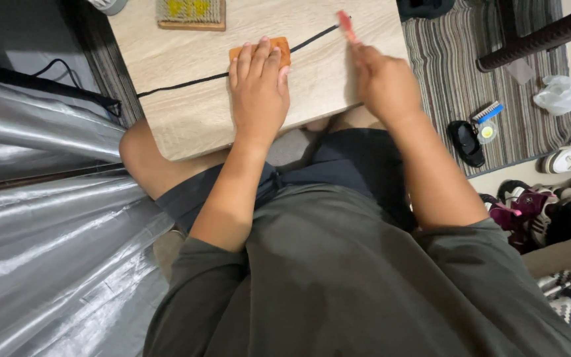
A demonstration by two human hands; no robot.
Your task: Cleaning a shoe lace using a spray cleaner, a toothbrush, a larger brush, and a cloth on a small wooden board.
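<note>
While the left hand (pixel 259 89) is pressing flat, fingers spread, on an orange block (pixel 260 49) over a black cord (pixel 186 82) on the surface (pixel 193 122), the right hand (pixel 381 82) is pinching a blurred pink tool (pixel 345 25); work looks midway.

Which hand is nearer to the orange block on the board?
Left. The left hand lies flat on the orange block, touching it. The right hand is off to the block's right, holding a pink tool.
</note>
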